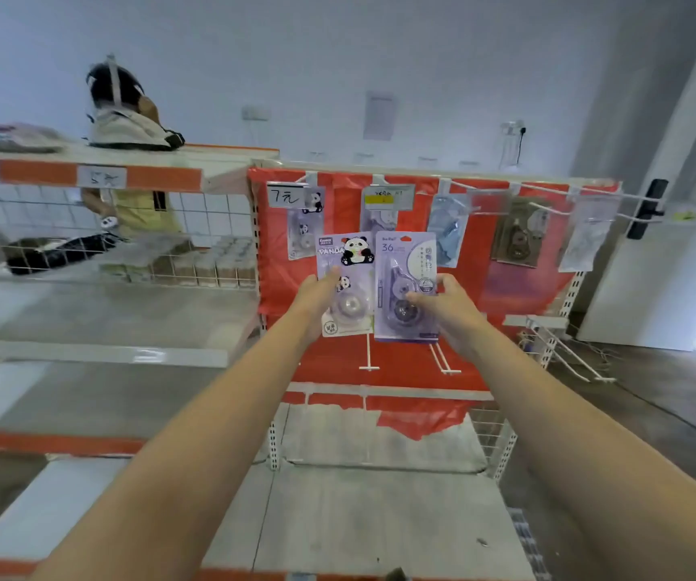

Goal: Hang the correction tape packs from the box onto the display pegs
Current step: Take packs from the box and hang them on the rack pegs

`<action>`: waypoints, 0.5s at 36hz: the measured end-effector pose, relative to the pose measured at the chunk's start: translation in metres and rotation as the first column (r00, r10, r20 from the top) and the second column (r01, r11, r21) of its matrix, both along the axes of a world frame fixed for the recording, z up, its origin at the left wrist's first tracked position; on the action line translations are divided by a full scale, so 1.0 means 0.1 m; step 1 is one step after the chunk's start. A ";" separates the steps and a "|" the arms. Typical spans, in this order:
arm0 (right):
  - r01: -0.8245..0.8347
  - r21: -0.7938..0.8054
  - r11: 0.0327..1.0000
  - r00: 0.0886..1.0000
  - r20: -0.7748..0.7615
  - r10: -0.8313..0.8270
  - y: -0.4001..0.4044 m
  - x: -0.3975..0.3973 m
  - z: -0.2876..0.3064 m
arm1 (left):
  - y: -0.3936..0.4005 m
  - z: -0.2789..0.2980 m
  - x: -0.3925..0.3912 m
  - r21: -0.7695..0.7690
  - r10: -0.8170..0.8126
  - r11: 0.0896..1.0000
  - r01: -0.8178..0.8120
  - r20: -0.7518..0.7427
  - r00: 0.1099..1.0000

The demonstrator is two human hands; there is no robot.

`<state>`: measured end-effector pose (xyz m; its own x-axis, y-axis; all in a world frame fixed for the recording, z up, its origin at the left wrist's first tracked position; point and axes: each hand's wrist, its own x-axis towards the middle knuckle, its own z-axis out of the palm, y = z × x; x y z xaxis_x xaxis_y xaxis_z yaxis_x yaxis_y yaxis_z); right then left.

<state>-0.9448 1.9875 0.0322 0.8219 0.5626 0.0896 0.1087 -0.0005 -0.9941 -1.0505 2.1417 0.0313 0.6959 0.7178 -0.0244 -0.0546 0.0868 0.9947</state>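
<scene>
My left hand [317,293] grips a panda correction tape pack [348,304] by its left edge. My right hand [449,304] pinches a purple pack marked 36 [401,262] by its right side. I hold both packs upright, side by side, in front of the red display panel [476,287]. A panda pack [305,232] hangs on the top-left peg under a price tag, and another purple pack [377,220] hangs beside it. Further right hang a blue pack [447,232], a brown pack [520,234] and a clear pack [585,241]. Two bare white pegs [369,354] stick out lower down. The box is not in view.
A white shelf [363,496] runs below the panel, with a wire basket rim [489,429] at its right. To the left, a wire-fenced shelf [128,262] holds small boxed goods. Another person [128,119] stands behind it. Loose pegs [564,354] lie on the floor at right.
</scene>
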 end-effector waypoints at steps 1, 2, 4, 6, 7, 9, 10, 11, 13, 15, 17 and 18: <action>0.000 0.000 1.000 1.000 0.001 0.000 0.13 -0.04 0.00 | 0.11 0.01 0.00 0.001 -0.006 1.000 0.006 0.005 1.000; 0.004 0.002 1.000 1.000 0.000 -0.004 0.25 -0.06 -0.01 | 0.21 0.02 -0.01 0.009 -0.011 1.000 0.011 0.004 1.000; 0.019 -0.003 1.000 1.000 0.002 -0.019 0.47 -0.07 -0.04 | 0.41 0.01 -0.03 0.037 -0.021 0.999 0.022 -0.020 1.000; 0.033 -0.019 0.999 0.999 0.020 -0.033 0.65 -0.06 -0.06 | 0.59 0.00 -0.06 0.057 -0.051 0.997 0.053 -0.043 0.998; 0.041 -0.027 0.999 0.999 0.032 -0.040 0.74 -0.05 -0.07 | 0.69 0.00 -0.07 0.069 -0.062 0.996 0.065 -0.047 0.997; 0.045 -0.023 0.999 0.998 0.043 -0.044 0.88 -0.04 -0.11 | 0.87 -0.02 -0.09 0.086 -0.081 0.993 0.084 -0.033 0.996; 0.046 -0.019 0.999 0.998 0.044 -0.046 0.95 -0.03 -0.12 | 0.95 -0.04 -0.09 0.087 -0.080 0.993 0.082 -0.023 0.996; 0.051 -0.021 0.998 0.998 0.049 -0.050 1.01 -0.02 -0.14 | 1.01 -0.04 -0.10 0.096 -0.075 0.992 0.077 -0.026 0.997; 0.067 -0.019 0.998 0.997 0.048 -0.066 1.10 0.01 -0.16 | 1.14 -0.08 -0.08 0.101 -0.060 0.993 0.061 -0.017 0.998; 0.108 -0.002 0.994 0.994 0.019 -0.108 1.15 0.07 -0.17 | 1.24 -0.09 -0.04 0.102 -0.046 0.994 0.046 0.002 0.999; 0.152 -0.002 0.988 0.988 -0.012 -0.152 1.18 0.14 -0.17 | 1.32 -0.10 0.00 0.116 -0.044 0.992 0.041 0.021 0.999; 0.163 0.001 0.987 0.986 -0.024 -0.162 1.18 0.17 -0.16 | 1.35 -0.10 0.02 0.122 -0.048 0.992 0.044 0.034 0.998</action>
<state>-0.9274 2.1055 0.0162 0.9043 0.4211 0.0700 0.0833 -0.0132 -0.9964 -1.0486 2.2767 0.0215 0.7269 0.6811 0.0876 -0.0906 -0.0314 0.9954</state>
